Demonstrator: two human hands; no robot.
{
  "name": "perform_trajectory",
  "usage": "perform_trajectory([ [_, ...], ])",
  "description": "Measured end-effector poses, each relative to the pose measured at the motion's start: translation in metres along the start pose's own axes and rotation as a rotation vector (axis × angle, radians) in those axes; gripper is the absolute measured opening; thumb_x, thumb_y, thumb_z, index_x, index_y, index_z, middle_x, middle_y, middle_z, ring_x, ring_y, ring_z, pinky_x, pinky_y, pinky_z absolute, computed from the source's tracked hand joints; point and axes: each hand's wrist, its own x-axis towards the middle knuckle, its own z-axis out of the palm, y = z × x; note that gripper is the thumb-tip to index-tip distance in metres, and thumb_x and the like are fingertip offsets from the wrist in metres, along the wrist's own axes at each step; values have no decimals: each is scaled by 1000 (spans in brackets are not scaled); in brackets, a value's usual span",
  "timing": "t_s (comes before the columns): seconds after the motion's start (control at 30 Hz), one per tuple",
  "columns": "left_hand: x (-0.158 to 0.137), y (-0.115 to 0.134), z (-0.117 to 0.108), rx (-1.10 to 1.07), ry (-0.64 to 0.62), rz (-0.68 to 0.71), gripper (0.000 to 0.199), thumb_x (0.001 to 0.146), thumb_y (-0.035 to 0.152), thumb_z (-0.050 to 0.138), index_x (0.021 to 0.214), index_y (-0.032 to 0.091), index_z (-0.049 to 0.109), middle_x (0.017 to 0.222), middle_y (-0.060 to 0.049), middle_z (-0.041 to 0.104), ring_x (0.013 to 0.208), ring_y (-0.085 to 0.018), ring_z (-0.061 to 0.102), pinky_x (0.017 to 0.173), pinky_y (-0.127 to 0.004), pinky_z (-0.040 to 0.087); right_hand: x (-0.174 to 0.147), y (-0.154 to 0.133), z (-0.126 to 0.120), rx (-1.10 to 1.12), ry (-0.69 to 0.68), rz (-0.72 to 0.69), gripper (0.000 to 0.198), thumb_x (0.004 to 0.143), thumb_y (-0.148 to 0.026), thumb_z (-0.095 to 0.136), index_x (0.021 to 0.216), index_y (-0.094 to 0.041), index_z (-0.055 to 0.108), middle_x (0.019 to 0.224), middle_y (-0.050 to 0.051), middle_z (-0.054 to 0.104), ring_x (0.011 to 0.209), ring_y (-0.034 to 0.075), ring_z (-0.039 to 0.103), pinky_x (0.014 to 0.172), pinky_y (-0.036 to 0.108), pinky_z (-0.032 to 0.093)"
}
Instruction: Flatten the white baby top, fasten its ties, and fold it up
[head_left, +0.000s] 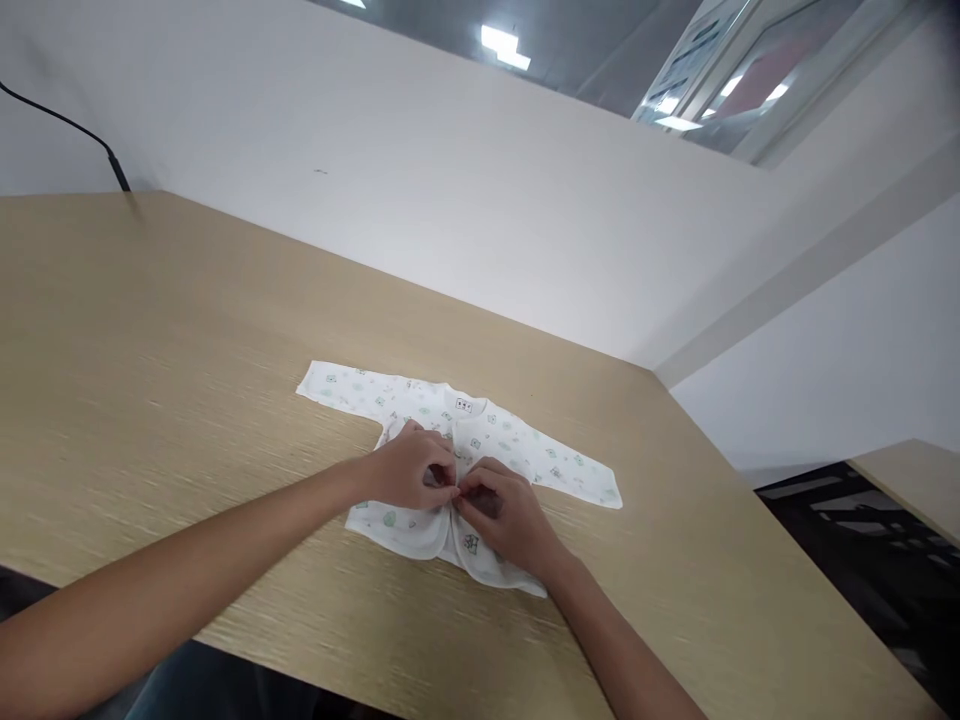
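A small white baby jacket (510, 432) with a green and grey print lies face up on the table, its sleeves spread to both sides. Its front edges meet down the middle, parting near the hem. My left hand (416, 468) pinches the left front edge at mid-chest, thumb and fingertips together. Right beside it, my right hand (506, 510) pinches the other front edge, so the fingertips of both hands nearly touch. Whatever fastening lies between the fingertips is hidden. A small label shows inside the neckline.
The jacket rests on a wood-grain table (187, 330) whose front edge is close to me. A white wall (420, 190) rises behind it. At the back left a black cable (67, 122) hangs down to the tabletop. A dark glossy surface (862, 540) stands beyond the right edge.
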Motion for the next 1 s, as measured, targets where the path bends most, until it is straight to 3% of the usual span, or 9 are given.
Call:
perform_trajectory([
  [0.53, 1, -2, 5, -17, 40, 68, 8, 84, 22, 67, 77, 20, 65, 81, 0, 70, 91, -19, 59, 93, -39, 39, -1, 3, -3, 4, -27, -11, 6, 91, -21, 65, 89, -22, 70, 94, 5, 66, 84, 18, 64, 75, 32, 52],
  [1.0, 2, -6, 5, 31, 57, 70, 10, 69, 17, 72, 68, 19, 63, 72, 2, 65, 91, -20, 56, 84, -37, 33, -1, 1, -5, -15, -40, -17, 5, 90, -18, 66, 88, -21, 69, 93, 4, 65, 84, 17, 63, 74, 31, 49],
])
